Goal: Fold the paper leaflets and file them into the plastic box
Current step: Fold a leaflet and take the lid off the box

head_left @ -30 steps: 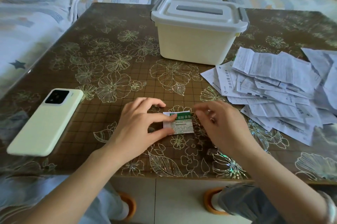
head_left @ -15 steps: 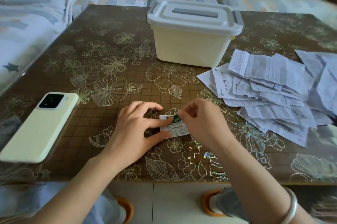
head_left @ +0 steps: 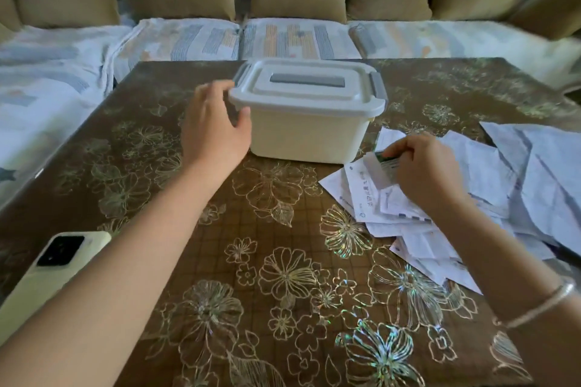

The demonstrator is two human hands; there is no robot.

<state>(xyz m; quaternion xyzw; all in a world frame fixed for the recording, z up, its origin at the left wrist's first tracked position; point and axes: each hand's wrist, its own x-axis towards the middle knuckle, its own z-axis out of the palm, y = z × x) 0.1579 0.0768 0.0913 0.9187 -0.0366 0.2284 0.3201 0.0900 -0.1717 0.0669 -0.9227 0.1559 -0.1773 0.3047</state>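
Cream plastic box [head_left: 308, 131] sits shut with its lid [head_left: 306, 87] on, right against your left hand [head_left: 213, 125]. Your thumb is on the front wall just under the rim, and your fingers reach round the lid's left end by the grey latch. Whether that's a real grip or only a touch, I can't tell; it's blurred there.

Your right hand [head_left: 424, 169] pinches one folded leaflet [head_left: 385, 166], small and green-printed, held just above the pile [head_left: 503, 172] and near the box's front right corner.

Progress, then: one leaflet looks folded and ready. Nothing is visibly filed, and the lid hides whatever is inside. That lid has to come off first, I'd say. Plenty is left too: the pile spreads under and beyond your right hand, loose sheets, mostly unfolded as far as I can make out.

So the box lies between your hands, touching the left and near the right. Your phone [head_left: 47, 273] lies by your left forearm, well apart from the work.
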